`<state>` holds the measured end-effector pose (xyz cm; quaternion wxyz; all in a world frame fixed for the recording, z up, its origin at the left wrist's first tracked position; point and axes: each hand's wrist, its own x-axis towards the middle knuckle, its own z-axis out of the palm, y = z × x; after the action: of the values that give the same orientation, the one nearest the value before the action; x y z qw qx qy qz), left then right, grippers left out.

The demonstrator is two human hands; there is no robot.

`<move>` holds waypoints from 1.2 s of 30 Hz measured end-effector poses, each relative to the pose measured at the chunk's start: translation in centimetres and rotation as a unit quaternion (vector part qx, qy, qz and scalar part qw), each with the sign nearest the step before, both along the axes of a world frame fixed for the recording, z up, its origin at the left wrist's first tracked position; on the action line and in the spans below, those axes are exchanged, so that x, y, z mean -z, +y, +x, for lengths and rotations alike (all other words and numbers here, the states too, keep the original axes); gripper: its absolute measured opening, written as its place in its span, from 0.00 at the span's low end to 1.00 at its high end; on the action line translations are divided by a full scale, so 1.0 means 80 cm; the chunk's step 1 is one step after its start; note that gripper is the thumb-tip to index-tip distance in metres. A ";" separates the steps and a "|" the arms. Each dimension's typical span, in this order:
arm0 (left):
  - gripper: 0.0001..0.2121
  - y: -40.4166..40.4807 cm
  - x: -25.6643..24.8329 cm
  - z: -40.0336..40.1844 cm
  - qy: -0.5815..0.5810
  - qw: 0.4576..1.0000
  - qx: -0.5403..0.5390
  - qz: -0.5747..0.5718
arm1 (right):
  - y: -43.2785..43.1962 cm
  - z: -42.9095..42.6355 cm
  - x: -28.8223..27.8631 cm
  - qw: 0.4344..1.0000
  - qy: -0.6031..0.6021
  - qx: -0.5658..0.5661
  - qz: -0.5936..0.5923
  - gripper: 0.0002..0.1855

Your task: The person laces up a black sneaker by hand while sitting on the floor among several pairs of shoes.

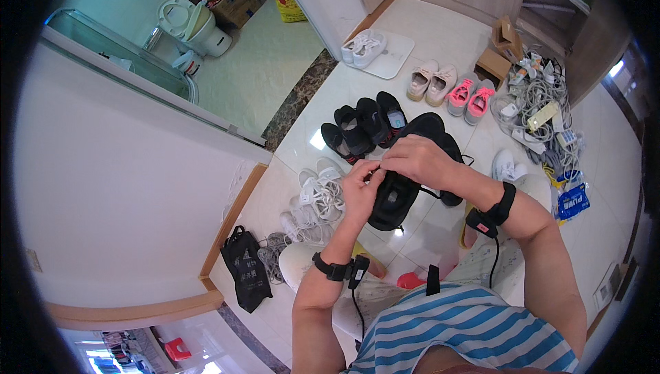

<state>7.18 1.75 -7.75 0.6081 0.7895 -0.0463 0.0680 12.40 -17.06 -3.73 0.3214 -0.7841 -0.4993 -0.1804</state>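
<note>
In front of my knees I hold a black shoe (393,209) over the floor, its opening facing up. My left hand (361,188) pinches its left edge between thumb and fingers. From the other side my right hand (418,161) grips the shoe, the fingertips of both hands almost meeting. A black lace (431,193) hangs loose to the right; exactly what the fingertips pinch is too small to tell. Just beyond my right hand lies another black shoe (451,160), partly covered by that hand. Black shoes with red trim (356,131) stand in a row beyond my left hand.
White lace-up shoes (325,193) line the left wall. Farther off are white shoes on a bathroom scale (398,57), cream shoes (432,81) and grey-pink shoes (472,98). Tangled cables (536,111) and cardboard boxes (495,64) lie right; a black bag (246,271) lies left.
</note>
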 end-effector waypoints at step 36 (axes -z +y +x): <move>0.04 0.011 0.009 0.022 -0.056 0.981 -0.186 0.012 | 0.008 -0.031 -0.020 0.799 0.595 0.008 0.081 0.09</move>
<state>8.93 2.65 -8.44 0.5722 0.7863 0.0664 0.2234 9.89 -16.40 -2.14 0.6160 -0.7123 -0.1870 0.2798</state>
